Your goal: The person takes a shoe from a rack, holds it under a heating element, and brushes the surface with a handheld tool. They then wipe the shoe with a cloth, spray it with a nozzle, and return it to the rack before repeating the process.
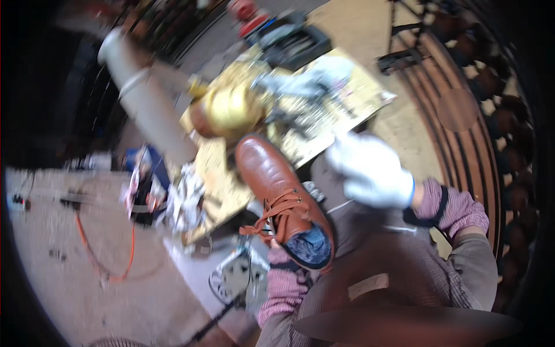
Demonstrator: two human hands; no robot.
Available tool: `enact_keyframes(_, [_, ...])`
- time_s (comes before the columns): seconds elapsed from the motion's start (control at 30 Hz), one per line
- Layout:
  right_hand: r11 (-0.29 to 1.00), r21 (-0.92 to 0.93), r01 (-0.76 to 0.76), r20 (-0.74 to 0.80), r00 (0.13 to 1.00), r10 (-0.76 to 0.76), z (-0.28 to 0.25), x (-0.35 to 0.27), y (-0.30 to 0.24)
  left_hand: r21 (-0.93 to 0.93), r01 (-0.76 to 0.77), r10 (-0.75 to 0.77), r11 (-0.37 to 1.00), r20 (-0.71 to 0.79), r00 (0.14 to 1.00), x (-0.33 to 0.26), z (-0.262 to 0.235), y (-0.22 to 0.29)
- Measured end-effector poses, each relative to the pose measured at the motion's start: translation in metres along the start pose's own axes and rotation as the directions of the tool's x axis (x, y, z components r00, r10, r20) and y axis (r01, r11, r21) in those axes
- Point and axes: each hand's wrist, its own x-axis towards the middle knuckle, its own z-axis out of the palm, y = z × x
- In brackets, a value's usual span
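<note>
A reddish-brown leather lace-up shoe [272,168] is held up in front of me, toe pointing away and slightly left. Its laces [289,202] are threaded, with the loose ends hanging on the left. Blue material [309,246] shows inside the opening. My left hand [274,245] grips the shoe from its left and underside; most of the fingers are hidden behind it. To the right of the shoe, apart from it, my right hand [373,170] wears a white glove with a blue cuff edge. Motion blur smears its fingers, and nothing held there can be made out.
Beyond the shoe lies a stained board [370,87] bearing a yellow rounded container-like thing [228,110] and grey-blue cloth [315,78]. A thick grey pipe [150,98] slants at left. Crumpled white material [188,199] and an orange cable [84,243] lie farther left. Slatted shelving [428,87] curves at right.
</note>
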Motion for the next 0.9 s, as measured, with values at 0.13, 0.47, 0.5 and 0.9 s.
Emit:
enact_keyframes(0.13, [0.916, -0.202, 0.346, 0.406, 0.881, -0.244, -0.047, -0.059, -0.020, 0.269, 0.003, -0.045, 0.963, 0.152, 0.987, 0.002, 0.058, -0.018])
enact_keyframes(0.47, [0.794, -0.533, -0.292, -0.218, 0.954, 0.204, -0.187, 0.030, 0.158, 0.302, 0.057, -0.220, 0.952, 0.542, 0.811, 0.055, 0.184, -0.053])
enact_keyframes(0.5, [0.737, -0.552, -0.389, -0.256, 0.921, 0.295, -0.195, 0.047, 0.191, 0.324, 0.097, -0.268, 0.941, 0.537, 0.800, 0.050, 0.173, -0.053])
enact_keyframes(0.9, [0.367, -0.872, -0.324, -0.198, 0.919, 0.342, -0.202, 0.050, 0.252, 0.225, 0.164, -0.214, 0.960, 0.218, 0.952, 0.026, 0.065, -0.043])
